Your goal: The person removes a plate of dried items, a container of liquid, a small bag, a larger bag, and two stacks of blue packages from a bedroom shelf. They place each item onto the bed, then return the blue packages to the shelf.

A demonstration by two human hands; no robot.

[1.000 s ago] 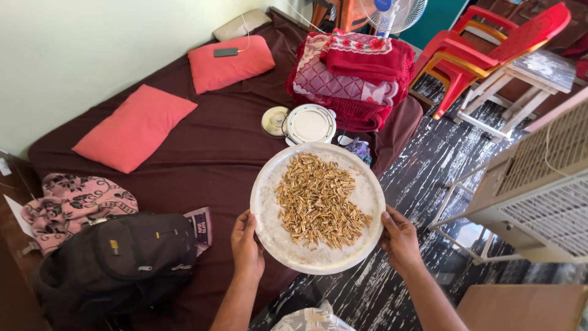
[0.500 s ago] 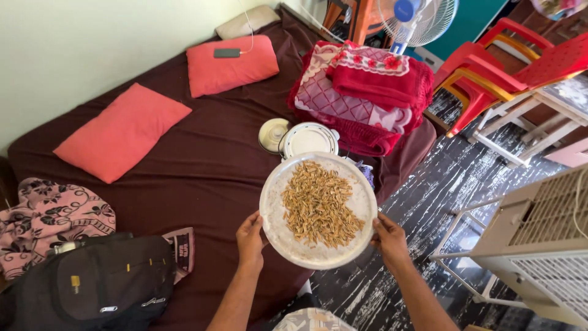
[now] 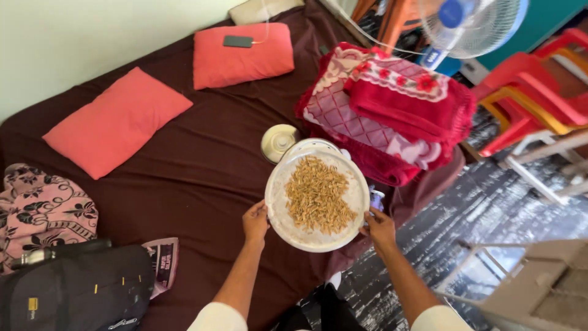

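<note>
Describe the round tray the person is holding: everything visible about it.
The tray is round, white and shallow, likely plastic or enamel. It is held roughly level over the bed edge, left hand and right hand gripping opposite rims. A heap of tan grain covers its middle, leaving a bare white margin.

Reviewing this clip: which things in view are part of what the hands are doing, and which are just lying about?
In hand:
- white round tray, gripped at its rim by the left hand and right hand
- heap of brown grain on it

Lying about:
- two coral pillows
- phone
- folded red blankets
- black backpack
- fan
- red plastic chairs
</note>
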